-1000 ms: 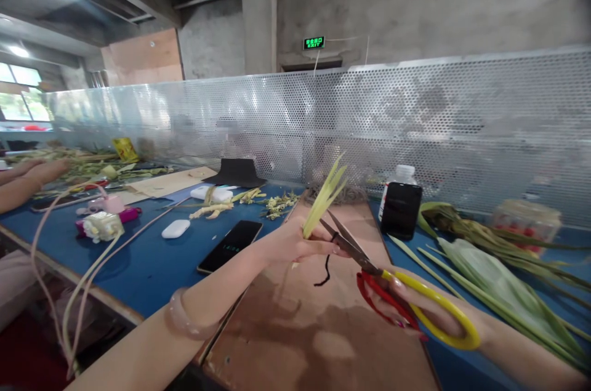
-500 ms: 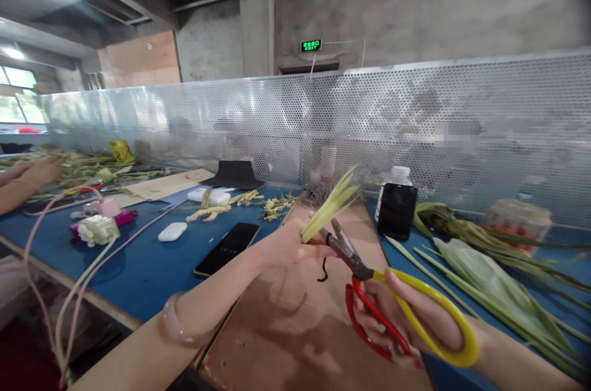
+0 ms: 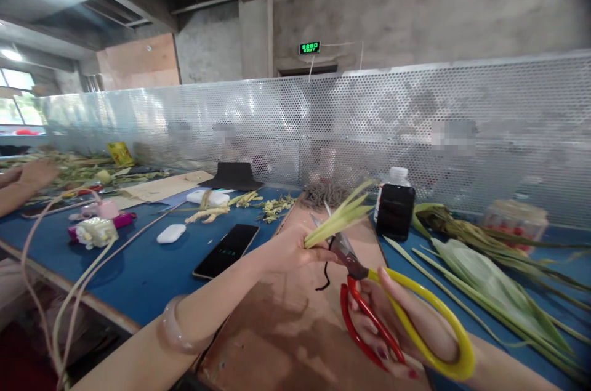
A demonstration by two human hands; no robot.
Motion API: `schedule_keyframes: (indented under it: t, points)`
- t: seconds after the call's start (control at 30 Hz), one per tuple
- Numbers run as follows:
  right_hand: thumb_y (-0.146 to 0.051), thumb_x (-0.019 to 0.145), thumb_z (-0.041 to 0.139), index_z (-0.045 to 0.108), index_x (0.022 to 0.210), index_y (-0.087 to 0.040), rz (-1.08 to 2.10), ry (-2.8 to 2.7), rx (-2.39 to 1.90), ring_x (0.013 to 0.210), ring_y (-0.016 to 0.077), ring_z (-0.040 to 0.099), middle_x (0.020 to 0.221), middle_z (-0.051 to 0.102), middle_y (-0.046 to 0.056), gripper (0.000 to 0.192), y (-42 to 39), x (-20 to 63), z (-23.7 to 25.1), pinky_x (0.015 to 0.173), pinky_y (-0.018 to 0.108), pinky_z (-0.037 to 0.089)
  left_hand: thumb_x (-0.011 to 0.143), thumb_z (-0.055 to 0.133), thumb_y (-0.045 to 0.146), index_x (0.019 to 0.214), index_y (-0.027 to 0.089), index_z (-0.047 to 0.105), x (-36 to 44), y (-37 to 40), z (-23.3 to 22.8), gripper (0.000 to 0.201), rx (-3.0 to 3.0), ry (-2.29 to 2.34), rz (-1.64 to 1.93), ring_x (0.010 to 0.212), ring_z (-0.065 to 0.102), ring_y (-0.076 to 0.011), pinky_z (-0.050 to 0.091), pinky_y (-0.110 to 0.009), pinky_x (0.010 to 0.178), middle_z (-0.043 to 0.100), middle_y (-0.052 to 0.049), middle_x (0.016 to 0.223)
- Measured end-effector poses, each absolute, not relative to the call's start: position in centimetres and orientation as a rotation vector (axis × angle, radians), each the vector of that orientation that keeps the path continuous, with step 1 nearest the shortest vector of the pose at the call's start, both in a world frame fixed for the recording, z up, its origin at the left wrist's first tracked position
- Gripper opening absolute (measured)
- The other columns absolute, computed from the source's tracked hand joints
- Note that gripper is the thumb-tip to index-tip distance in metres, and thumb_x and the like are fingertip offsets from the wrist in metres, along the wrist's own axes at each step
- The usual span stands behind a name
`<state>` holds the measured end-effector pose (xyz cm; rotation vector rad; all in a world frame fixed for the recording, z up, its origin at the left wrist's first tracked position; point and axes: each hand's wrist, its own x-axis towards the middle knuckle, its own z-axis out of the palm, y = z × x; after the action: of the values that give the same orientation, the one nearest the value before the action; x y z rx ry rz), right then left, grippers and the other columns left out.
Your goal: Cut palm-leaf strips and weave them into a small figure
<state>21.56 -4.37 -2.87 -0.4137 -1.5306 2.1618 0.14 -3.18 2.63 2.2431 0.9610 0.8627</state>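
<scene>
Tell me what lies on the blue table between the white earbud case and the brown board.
In the head view, a black phone lies flat between the white earbud case and the brown board, on the blue table.

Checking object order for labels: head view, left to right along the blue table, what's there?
White flower bundle → white earbud case → black phone lying flat → left hand holding green leaf strips → upright black phone → long green leaves.
</scene>
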Motion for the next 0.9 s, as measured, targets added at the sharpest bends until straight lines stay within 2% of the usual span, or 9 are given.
schedule_keyframes:
  t: [0.13, 0.3, 0.5, 0.67, 0.77, 0.9]
  points:
    - [-0.073, 0.071, 0.048, 0.046, 0.07, -0.019, 2.174, -1.492, -0.527, 0.04, 0.0046, 0.033, 0.055, 0.038, -0.004, 0.054, -4.9, 21.3, -2.8, 0.032, 0.013, 0.03, 0.078, 0.062, 0.035, 0.076, 0.015, 0.072, 0.3, -3.3, 2.6, 0.022, 2.189, 0.954, 0.874, 0.072, 0.054, -0.0139, 0.042, -0.023, 0.069, 0.064, -0.002, 0.071]
    - [-0.075, 0.069, 0.048, 0.047, 0.073, -0.02, 2.201, -1.442, -0.691, 0.037, 0.0041, 0.029, 0.053, 0.037, -0.006, 0.055, -4.9, 21.4, -3.5, 0.026, 0.012, 0.028, 0.076, 0.063, 0.038, 0.065, 0.013, 0.067, 0.5, -3.2, 2.4, 0.028, 2.139, 0.982, 0.906, 0.063, 0.046, -0.0105, 0.037, -0.022, 0.062, 0.054, 0.001, 0.062]
    - [-0.08, 0.065, 0.043, 0.042, 0.06, -0.019, 2.222, -1.468, -0.828, 0.035, 0.0042, 0.025, 0.048, 0.032, -0.006, 0.061, -4.6, 21.3, -3.9, 0.024, 0.014, 0.026, 0.077, 0.06, 0.042, 0.069, 0.013, 0.069, 0.4, -3.0, 2.1, 0.032, 2.146, 1.015, 0.882, 0.063, 0.047, -0.0116, 0.037, -0.023, 0.061, 0.054, 0.0, 0.062]
    - [-0.068, 0.076, 0.046, 0.052, 0.073, -0.02, 2.125, -1.459, -0.615, 0.045, 0.0056, 0.033, 0.059, 0.038, -0.003, 0.048, -4.4, 21.4, -4.3, 0.035, 0.013, 0.029, 0.077, 0.06, 0.042, 0.07, 0.015, 0.07, 0.4, -3.0, 2.1, 0.03, 2.131, 1.017, 0.888, 0.067, 0.051, -0.0132, 0.039, -0.023, 0.064, 0.059, -0.001, 0.064]
    - [-0.062, 0.081, 0.043, 0.053, 0.073, -0.019, 2.112, -1.466, -0.483, 0.048, 0.0058, 0.036, 0.061, 0.04, -0.002, 0.045, -4.5, 21.4, -4.3, 0.041, 0.014, 0.032, 0.078, 0.06, 0.041, 0.069, 0.015, 0.07, 0.5, -3.0, 2.1, 0.029, 2.116, 1.0, 0.883, 0.07, 0.053, -0.0136, 0.04, -0.023, 0.066, 0.061, -0.002, 0.067]
    - [-0.067, 0.076, 0.048, 0.051, 0.071, -0.018, 2.117, -1.429, -0.572, 0.046, 0.0046, 0.034, 0.059, 0.039, -0.003, 0.049, -4.7, 21.2, -4.2, 0.04, 0.013, 0.03, 0.078, 0.06, 0.041, 0.066, 0.015, 0.068, 0.5, -3.1, 2.3, 0.03, 2.119, 0.979, 0.886, 0.069, 0.052, -0.0129, 0.04, -0.023, 0.066, 0.061, -0.001, 0.067]
